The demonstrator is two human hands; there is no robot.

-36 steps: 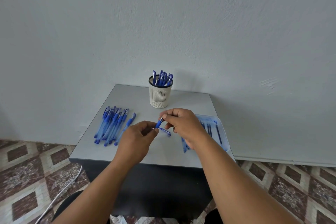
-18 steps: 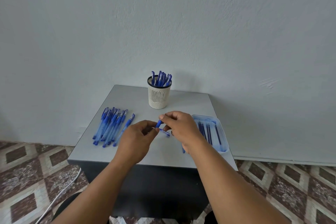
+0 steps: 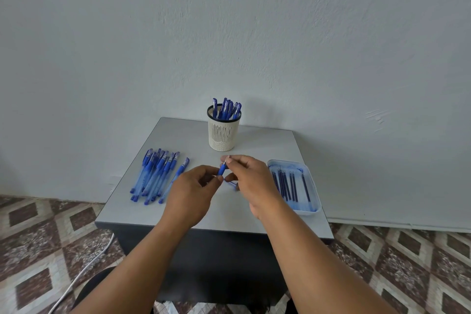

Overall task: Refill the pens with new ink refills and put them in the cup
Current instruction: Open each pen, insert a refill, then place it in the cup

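Item in hand: one blue pen point(image 3: 221, 170), held above the middle of the table point(image 3: 267, 145); the left hand point(image 3: 190, 194) pinches its lower end with curled fingers, and the right hand point(image 3: 251, 178) pinches its metal tip end between thumb and forefinger. Step, by judgement: tip section being unscrewed or refitted around a refill, which of the two cannot be told. Stock: unfilled pens point(image 3: 158, 176) left, refill tray point(image 3: 312, 186) right, cup point(image 3: 223, 132) behind; next move calls for a steady twist along the barrel.
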